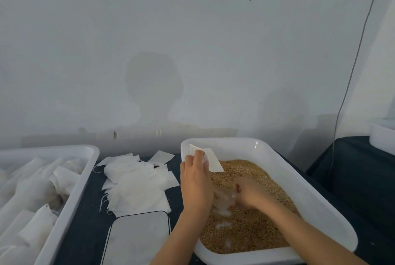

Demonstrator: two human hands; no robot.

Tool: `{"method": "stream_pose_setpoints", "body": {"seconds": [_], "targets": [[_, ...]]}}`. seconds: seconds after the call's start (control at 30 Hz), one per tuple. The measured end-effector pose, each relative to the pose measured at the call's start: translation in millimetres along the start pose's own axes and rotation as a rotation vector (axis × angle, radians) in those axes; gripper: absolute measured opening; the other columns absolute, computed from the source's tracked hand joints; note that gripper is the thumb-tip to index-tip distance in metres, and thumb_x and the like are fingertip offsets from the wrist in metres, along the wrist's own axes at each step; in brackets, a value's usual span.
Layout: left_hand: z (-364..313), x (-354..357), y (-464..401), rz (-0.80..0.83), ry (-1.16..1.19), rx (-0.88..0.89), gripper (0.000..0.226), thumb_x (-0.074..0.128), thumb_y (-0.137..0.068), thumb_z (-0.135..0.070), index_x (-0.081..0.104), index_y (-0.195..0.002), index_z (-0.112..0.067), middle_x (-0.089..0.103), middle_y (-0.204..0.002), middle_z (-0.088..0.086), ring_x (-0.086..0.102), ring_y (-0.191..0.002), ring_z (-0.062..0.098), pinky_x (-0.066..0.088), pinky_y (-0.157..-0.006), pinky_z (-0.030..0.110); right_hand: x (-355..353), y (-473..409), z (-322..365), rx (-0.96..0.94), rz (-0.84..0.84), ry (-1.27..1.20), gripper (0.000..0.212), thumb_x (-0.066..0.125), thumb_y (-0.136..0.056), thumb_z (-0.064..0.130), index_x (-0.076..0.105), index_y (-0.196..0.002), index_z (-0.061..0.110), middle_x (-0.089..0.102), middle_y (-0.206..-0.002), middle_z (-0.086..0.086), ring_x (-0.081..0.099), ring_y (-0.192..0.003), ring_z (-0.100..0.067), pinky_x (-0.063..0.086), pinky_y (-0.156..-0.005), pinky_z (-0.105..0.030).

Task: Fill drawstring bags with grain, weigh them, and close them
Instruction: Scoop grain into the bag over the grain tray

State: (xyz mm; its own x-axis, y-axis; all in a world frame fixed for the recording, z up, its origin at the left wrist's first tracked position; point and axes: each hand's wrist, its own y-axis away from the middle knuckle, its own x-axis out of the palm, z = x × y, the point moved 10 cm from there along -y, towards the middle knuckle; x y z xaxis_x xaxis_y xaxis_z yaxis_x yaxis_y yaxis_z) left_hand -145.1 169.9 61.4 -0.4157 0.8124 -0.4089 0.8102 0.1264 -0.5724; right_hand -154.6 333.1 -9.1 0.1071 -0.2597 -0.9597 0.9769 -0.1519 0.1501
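Observation:
A white tub (299, 181) on the right holds brown grain (250, 228). My left hand (195, 183) holds a flat, empty white bag (210, 160) over the tub's near-left corner. My right hand (251, 195) is down in the grain, its fingers curled round a clear plastic scoop (222, 200) that is blurred and partly sunk in the grain. A loose pile of empty white bags (136, 183) lies on the dark table left of the tub.
A flat white scale (136, 241) sits at the near edge between the tubs. A second white tub (70, 190) on the left holds several filled, closed bags. Another white container (382, 136) stands far right, with a cable (350, 76) hanging down the wall.

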Motion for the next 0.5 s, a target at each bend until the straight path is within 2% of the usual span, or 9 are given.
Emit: {"method": "stream_pose_setpoints", "body": {"seconds": [0.13,0.2,0.27,0.37,0.43,0.5], "targets": [[-3.4,-17.3,-9.7,-0.098,-0.056,0.058,0.018,0.04,-0.099,-0.011,0.055,-0.109,-0.008,0.052,-0.096,0.007,0.039,-0.086,0.021,0.032,-0.069,0.03,-20.3,7.4,-18.5,-0.006,-0.073,-0.094,0.019,0.056,-0.092,0.016,0.045,-0.078,0.022,0.051,-0.079,0.011,0.048,-0.067,0.003,0.036,-0.053,-0.013],[-2.9,-16.9,-14.7,-0.063,-0.168,0.082,0.016,0.041,-0.098,-0.009,0.054,-0.107,-0.01,0.051,-0.097,0.007,0.039,-0.085,0.021,0.032,-0.067,0.029,-35.0,13.3,-32.4,0.019,-0.115,-0.086,0.021,0.053,-0.094,0.017,0.043,-0.076,0.024,0.049,-0.077,0.013,0.044,-0.065,0.005,0.033,-0.051,-0.014],[-5.0,1.0,-17.6,0.104,-0.311,0.139,0.019,0.042,-0.093,-0.002,0.049,-0.108,-0.013,0.047,-0.104,0.005,0.039,-0.09,0.021,0.032,-0.066,0.027,-50.5,19.8,-46.3,0.048,-0.148,-0.057,0.026,0.052,-0.094,0.018,0.04,-0.072,0.023,0.048,-0.073,0.012,0.041,-0.061,0.002,0.032,-0.051,-0.016],[-15.2,40.9,-10.4,0.441,-0.447,0.312,0.036,0.042,-0.081,0.011,0.048,-0.109,-0.011,0.044,-0.113,0.007,0.041,-0.102,0.023,0.032,-0.07,0.026,-73.7,31.5,-62.7,0.08,-0.171,-0.018,0.03,0.058,-0.091,0.019,0.037,-0.069,0.021,0.046,-0.07,0.008,0.041,-0.06,-0.005,0.028,-0.05,-0.019],[-19.5,63.3,0.2,0.624,-0.48,0.417,0.036,0.042,-0.083,0.011,0.054,-0.11,-0.008,0.044,-0.116,0.008,0.041,-0.11,0.024,0.033,-0.078,0.027,-87.7,40.2,-69.8,0.079,-0.17,-0.01,0.029,0.066,-0.086,0.023,0.041,-0.072,0.021,0.051,-0.075,0.007,0.046,-0.065,-0.008,0.03,-0.053,-0.022],[-20.0,80.6,10.1,0.741,-0.508,0.506,0.03,0.043,-0.09,0.005,0.059,-0.111,-0.008,0.046,-0.111,0.008,0.043,-0.112,0.023,0.031,-0.079,0.023,-99.3,48.9,-73.0,0.057,-0.159,-0.027,0.026,0.071,-0.081,0.025,0.046,-0.075,0.019,0.052,-0.077,0.007,0.046,-0.065,-0.008,0.031,-0.056,-0.024]]}}
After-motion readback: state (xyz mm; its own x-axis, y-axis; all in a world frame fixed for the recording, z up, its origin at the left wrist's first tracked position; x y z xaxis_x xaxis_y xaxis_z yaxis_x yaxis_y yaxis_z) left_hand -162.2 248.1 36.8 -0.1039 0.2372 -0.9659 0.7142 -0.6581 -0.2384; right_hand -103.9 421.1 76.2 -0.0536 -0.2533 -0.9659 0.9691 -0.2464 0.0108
